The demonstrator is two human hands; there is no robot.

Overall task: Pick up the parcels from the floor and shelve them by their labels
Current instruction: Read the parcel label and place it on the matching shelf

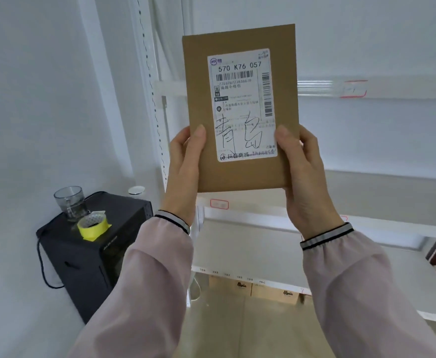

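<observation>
Parcel point(240, 109): flat brown envelope, upright, long axis vertical, label point(244, 104) facing camera.
Left hand point(185, 174): clamped on lower left edge.
Right hand point(302, 174): clamped on lower right edge.
Shelves point(366, 89): white, directly behind parcel; tags point(353, 88) too blurred to read.

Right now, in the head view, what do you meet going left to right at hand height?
Clear glass mug → yellow tape roll → left hand → brown parcel → right hand.
</observation>
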